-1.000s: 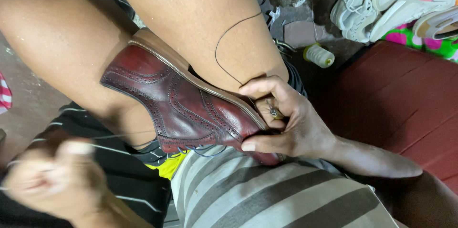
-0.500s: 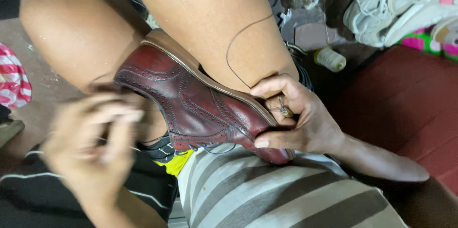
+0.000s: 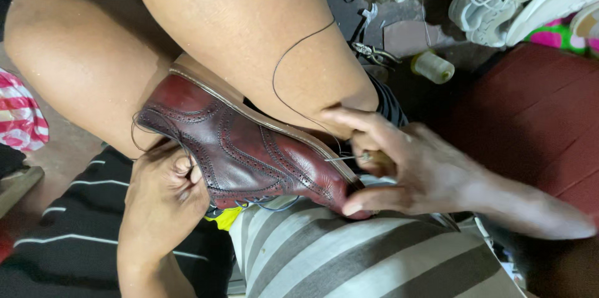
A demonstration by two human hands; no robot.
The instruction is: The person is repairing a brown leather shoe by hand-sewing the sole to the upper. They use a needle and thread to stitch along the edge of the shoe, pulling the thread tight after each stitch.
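The shoe, a dark red brogue with a tan sole, lay wedged between the person's bare knees, toe pointing toward the right hand and sole edge turned up against the thigh. That hand was closed around an awl, its thin metal point set at the welt near the toe, with the thumb pressed under the toe itself. The left hand was curled against the heel end, fingers pinching dark thread that looped up across the knee.

The leather looked firm and polished, so probably a little slick under the fingers; the sole seemed stiff and would not bend much. The shoe appeared moderately heavy for its size, sturdy rather than fragile. The safest holds looked to be the heel and the toe cap, as the hands had them, with the knees clamping the middle.
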